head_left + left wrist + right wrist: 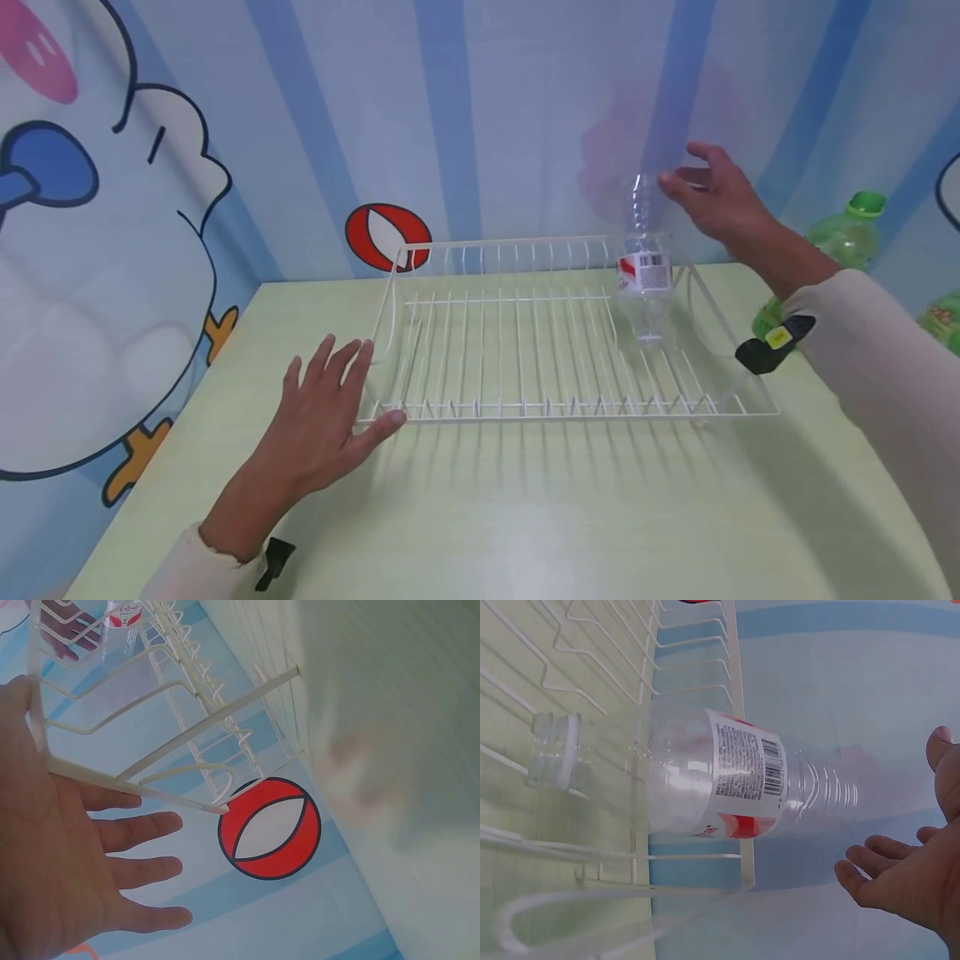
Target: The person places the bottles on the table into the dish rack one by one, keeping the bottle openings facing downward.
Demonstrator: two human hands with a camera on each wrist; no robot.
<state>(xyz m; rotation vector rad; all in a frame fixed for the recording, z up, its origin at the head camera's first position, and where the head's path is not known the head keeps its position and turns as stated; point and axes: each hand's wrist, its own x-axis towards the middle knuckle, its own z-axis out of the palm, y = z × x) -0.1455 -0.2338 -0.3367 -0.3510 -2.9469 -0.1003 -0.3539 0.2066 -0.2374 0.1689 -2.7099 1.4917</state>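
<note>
A clear plastic bottle with a red and white label stands upside down in a white wire dish rack, towards its right end. The right wrist view shows the bottle's capless neck pointing down among the wires. Beside the bottle's upturned base is my right hand, apart from it, thumb and fingers spread with nothing between them. My left hand is at the rack's front left corner with fingers spread. In the left wrist view, its thumb and index finger lie on either side of the rack's edge.
Behind the right forearm stands a green bottle with a green cap. Part of another green bottle shows at the right edge. The pale green table meets a blue striped wall with cartoon prints just behind the rack.
</note>
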